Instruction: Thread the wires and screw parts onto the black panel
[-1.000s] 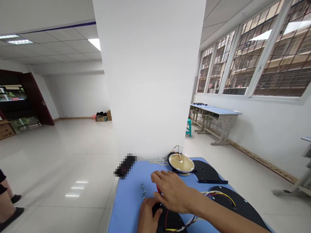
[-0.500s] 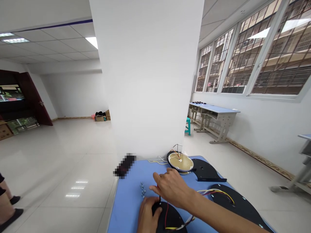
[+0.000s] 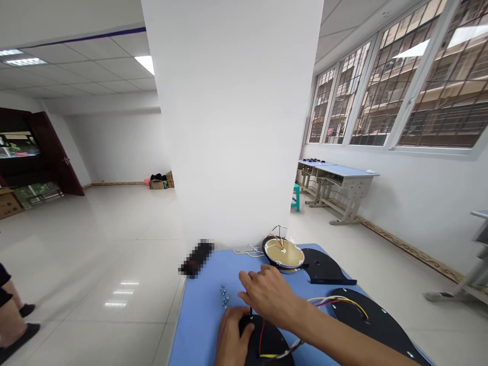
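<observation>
My right hand [image 3: 269, 295] is closed around a screwdriver, whose dark shaft [image 3: 251, 311] points straight down at a screw near the rim of a black round plate [image 3: 269, 338]. Most of its handle is hidden in my fist. My left hand [image 3: 233, 335] grips the left edge of that plate, thumb on top, beside the screwdriver tip. Red, yellow and white wires [image 3: 272, 355] run over the plate and pass under my right forearm. Several small silver screws [image 3: 223, 295] lie loose on the blue table just beyond my left hand.
A larger black plate [image 3: 375, 317] with wires lies at the right of the blue table [image 3: 202, 305]. Behind stand a round tan-faced disc [image 3: 284, 252] with wires and a black curved panel [image 3: 328, 268]. A white pillar [image 3: 232, 127] rises at the table's far edge. A person's legs [image 3: 13, 310] show far left.
My right hand has turned slightly around the screwdriver, its thumb drawn in closer to the fingers. My left hand stays on the plate. The camera view shifts a little.
</observation>
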Available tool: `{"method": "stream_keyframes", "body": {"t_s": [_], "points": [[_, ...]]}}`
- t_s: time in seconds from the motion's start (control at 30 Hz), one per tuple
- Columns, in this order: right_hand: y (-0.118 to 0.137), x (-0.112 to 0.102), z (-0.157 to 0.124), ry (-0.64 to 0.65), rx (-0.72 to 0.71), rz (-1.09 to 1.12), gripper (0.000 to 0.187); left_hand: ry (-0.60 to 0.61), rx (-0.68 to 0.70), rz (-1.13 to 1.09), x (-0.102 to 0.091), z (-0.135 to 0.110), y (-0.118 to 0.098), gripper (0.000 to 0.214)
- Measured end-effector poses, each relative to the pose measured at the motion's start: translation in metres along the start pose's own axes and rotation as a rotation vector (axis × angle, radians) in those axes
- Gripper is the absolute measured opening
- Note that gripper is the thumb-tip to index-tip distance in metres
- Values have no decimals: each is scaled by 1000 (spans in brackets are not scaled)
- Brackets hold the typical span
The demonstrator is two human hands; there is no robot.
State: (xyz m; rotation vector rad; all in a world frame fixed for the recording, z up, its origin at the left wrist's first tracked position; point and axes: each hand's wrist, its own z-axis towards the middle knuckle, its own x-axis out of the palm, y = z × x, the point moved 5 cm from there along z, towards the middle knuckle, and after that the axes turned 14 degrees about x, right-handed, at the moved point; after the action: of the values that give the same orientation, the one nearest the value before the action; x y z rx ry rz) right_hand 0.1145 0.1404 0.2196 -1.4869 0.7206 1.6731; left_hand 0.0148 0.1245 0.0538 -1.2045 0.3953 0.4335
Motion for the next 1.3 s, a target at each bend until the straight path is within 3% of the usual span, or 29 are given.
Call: {"method": "stream_keyframes", "body": {"t_s": [0.1, 0.27, 0.37, 0.53, 0.73, 0.83, 0.97, 1.07, 1.17, 1.3], "points": [[-2, -1, 0, -22, 32, 12, 15, 3, 1, -3, -1, 0, -1, 35], [-1, 3, 1, -20, 12, 28, 3, 9, 0, -3, -1, 0, -3, 34], [-5, 5, 1, -35, 75, 38, 8, 14, -3, -6, -1, 0, -3, 36], [-5, 5, -5, -25, 23, 109, 15, 9, -3, -2, -1, 0, -3, 37], [-8, 10, -4, -52, 78, 229, 16, 3, -7, 8, -2, 0, -7, 37], [-21, 9, -10, -94, 95, 328, 19, -30, -9, 45, -14, 3, -4, 32], [-43, 3, -27, -142, 144, 515, 15, -150, -67, 200, -49, 11, 8, 22], [-52, 0, -37, -128, 165, 664, 14, -161, -130, 324, -66, 17, 15, 15], [-52, -4, -45, -135, 163, 696, 20, -125, -160, 410, -67, 20, 16, 9], [-51, -11, -51, -164, 160, 703, 24, -103, -134, 480, -61, 20, 11, 17]]}}
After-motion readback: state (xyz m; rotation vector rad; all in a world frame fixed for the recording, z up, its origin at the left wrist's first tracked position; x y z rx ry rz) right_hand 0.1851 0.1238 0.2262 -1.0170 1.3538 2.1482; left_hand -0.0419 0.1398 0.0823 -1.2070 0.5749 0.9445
